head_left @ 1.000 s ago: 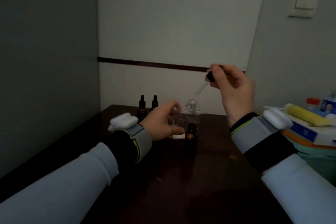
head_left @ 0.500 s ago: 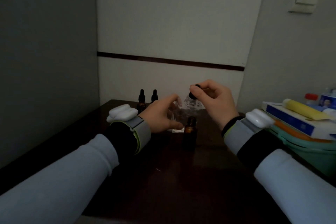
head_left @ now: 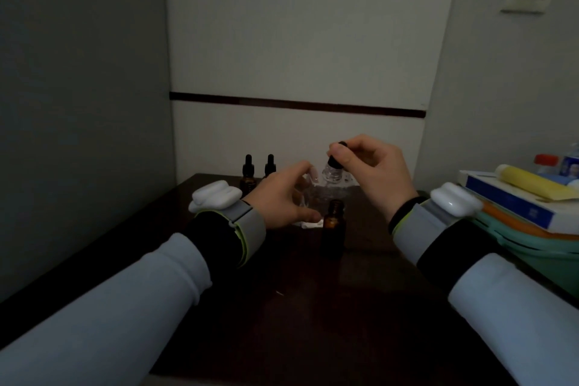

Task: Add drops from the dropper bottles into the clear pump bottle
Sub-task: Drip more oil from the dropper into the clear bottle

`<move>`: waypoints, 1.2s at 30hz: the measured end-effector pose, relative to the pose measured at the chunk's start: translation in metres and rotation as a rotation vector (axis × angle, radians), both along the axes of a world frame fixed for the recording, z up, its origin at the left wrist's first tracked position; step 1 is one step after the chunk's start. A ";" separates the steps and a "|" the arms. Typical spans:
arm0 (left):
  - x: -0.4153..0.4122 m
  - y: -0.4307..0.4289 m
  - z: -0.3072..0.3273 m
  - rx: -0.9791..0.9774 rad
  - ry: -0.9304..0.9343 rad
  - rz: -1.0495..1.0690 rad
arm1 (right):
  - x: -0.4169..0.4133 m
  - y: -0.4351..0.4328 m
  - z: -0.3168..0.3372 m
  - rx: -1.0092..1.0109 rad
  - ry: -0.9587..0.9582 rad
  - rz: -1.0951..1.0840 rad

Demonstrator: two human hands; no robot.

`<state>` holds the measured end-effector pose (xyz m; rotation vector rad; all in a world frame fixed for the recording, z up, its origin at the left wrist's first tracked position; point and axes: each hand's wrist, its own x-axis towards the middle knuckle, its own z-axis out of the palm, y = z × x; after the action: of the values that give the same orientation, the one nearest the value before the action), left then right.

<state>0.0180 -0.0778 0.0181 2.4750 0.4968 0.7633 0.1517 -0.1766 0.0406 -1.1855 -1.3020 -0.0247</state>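
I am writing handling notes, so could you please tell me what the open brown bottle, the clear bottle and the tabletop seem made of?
The open brown bottle looks like glossy amber glass: light glints on its shoulder. The clear bottle is transparent, glass or hard plastic; the dim picture leaves that open. The tabletop looks like dark varnished wood, with a faint sheen.

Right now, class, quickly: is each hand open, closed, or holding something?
Left hand: holds the clear pump bottle.
Right hand: pinches the dropper at the bottle's mouth.
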 end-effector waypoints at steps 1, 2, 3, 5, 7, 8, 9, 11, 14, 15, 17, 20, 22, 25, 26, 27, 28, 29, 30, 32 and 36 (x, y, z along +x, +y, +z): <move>0.001 0.000 0.000 0.001 -0.001 0.001 | 0.000 0.001 -0.001 -0.001 -0.004 -0.008; 0.001 0.001 0.000 0.002 -0.003 0.001 | 0.001 0.001 -0.001 -0.001 -0.009 -0.018; 0.001 0.001 0.000 0.002 -0.007 0.002 | 0.001 0.002 -0.001 -0.002 -0.010 -0.024; 0.001 0.001 0.000 0.001 -0.003 0.004 | 0.001 0.003 -0.001 -0.008 -0.008 -0.024; 0.001 0.001 0.000 -0.003 0.003 0.004 | 0.001 0.002 -0.001 -0.009 -0.001 -0.006; 0.001 0.000 0.000 -0.005 0.000 0.003 | 0.001 0.001 -0.001 -0.008 0.000 0.006; 0.001 0.000 0.000 -0.006 0.001 0.004 | 0.001 0.001 -0.001 -0.004 -0.006 0.007; 0.001 0.000 0.000 -0.007 0.008 0.008 | 0.002 0.002 -0.001 0.000 -0.017 -0.004; 0.000 0.000 0.001 -0.003 0.001 0.014 | 0.000 0.004 -0.002 -0.007 -0.028 -0.020; -0.001 -0.001 0.002 -0.005 -0.001 0.009 | 0.000 0.004 -0.003 -0.003 -0.023 -0.013; 0.002 0.000 0.001 -0.008 0.007 0.003 | 0.000 0.000 -0.002 -0.001 -0.014 -0.001; -0.001 0.003 -0.004 -0.029 -0.018 -0.007 | -0.007 0.001 0.000 0.000 -0.029 0.033; 0.004 0.008 -0.003 -0.036 -0.017 -0.035 | -0.006 0.000 -0.001 0.017 0.010 0.024; 0.005 0.007 -0.005 -0.024 -0.044 -0.032 | -0.001 0.003 0.000 0.020 -0.004 0.030; 0.008 0.002 -0.006 -0.051 -0.072 -0.032 | 0.001 0.000 0.002 0.025 -0.018 0.017; 0.001 0.010 -0.012 -0.071 -0.068 -0.031 | -0.005 0.006 -0.003 0.026 -0.012 0.056; 0.001 0.014 -0.007 -0.050 -0.068 -0.031 | -0.002 0.011 -0.001 0.027 -0.023 0.049; 0.000 0.014 -0.009 -0.047 -0.071 -0.045 | -0.002 0.010 -0.005 0.028 0.038 0.063; 0.016 0.007 -0.011 -0.045 -0.085 -0.082 | 0.004 -0.002 -0.003 -0.010 0.012 -0.008; -0.005 0.011 -0.007 -0.026 -0.051 -0.023 | -0.005 0.010 -0.004 0.020 -0.001 0.063; 0.003 0.006 -0.003 0.015 -0.013 -0.029 | -0.002 0.000 -0.003 0.020 -0.011 0.014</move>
<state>0.0211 -0.0716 0.0156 2.4838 0.4505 0.7735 0.1497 -0.1767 0.0381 -1.1607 -1.3170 -0.0343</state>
